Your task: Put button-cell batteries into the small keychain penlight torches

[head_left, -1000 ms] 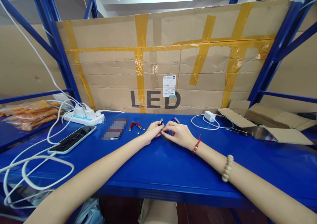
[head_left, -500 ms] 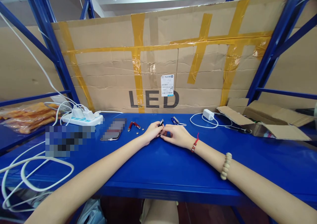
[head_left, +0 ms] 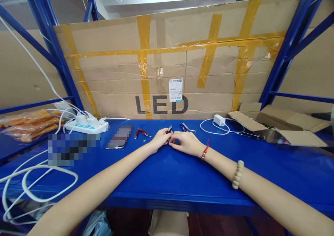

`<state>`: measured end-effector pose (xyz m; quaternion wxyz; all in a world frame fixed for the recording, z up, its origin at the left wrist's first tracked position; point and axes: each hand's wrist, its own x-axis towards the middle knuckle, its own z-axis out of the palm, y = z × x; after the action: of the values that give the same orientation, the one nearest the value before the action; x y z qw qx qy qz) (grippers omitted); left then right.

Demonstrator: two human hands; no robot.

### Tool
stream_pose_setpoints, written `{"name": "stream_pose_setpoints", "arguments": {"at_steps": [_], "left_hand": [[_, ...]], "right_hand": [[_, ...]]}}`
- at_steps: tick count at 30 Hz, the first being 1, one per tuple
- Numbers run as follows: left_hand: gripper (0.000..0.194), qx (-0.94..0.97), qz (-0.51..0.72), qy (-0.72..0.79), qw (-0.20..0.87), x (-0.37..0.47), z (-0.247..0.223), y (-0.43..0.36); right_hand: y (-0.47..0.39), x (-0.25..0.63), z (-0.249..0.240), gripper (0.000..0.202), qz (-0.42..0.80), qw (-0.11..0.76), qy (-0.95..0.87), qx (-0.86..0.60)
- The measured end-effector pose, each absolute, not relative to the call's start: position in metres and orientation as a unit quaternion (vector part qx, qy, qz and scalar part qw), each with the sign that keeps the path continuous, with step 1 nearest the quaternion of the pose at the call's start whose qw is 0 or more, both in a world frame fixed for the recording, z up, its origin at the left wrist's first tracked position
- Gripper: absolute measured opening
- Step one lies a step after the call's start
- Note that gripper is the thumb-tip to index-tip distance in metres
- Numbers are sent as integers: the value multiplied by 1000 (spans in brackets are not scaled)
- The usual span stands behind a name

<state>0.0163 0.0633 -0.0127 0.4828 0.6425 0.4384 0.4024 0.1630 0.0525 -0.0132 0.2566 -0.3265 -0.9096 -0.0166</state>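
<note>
My left hand (head_left: 160,140) is closed around a small black tube (head_left: 169,129) with a silvery end, which sticks up at a slant past the thumb. My right hand (head_left: 186,142) meets it from the other side, thumb and forefinger pinched together at the tube's lower end. Whatever lies between those fingertips is too small and hidden to make out. Left of the hands lie two short dark red tubes (head_left: 140,133) and several small round silvery pieces (head_left: 144,140), like button cells. Just beyond my right hand is a blue and silver item with a metal clip (head_left: 184,126).
A phone (head_left: 120,137) and a white power strip (head_left: 87,125) with looping cables occupy the left. A white charger (head_left: 219,120) with its cord and an open cardboard box (head_left: 292,126) lie right. A tall taped cardboard sheet (head_left: 117,76) closes off the back of the blue shelf (head_left: 167,180).
The view has shifted very slightly. Both hands keep the same place and grip around the small black tube.
</note>
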Motion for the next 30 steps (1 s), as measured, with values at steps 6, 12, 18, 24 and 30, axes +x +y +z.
{"name": "stream_pose_setpoints", "arguments": {"at_steps": [6,12,18,24,30], "left_hand": [[3,643,402,436,484,16,-13,64],[3,643,404,440,480,16,-12,62],[3,645,403,441,476,17,-11,60],[3,655,401,443,462,16,-13,62],[5,673,403,437,441,16,-18,66]], "right_hand": [[52,163,-13,9,-15,257,-909,-328],[53,163,-14,10,-14,254,-909,-329],[53,163,-14,9,-13,250,-908,-336],[53,163,-13,9,-9,237,-907,-347],[53,162,-12,9,-5,235,-910,-341]]}}
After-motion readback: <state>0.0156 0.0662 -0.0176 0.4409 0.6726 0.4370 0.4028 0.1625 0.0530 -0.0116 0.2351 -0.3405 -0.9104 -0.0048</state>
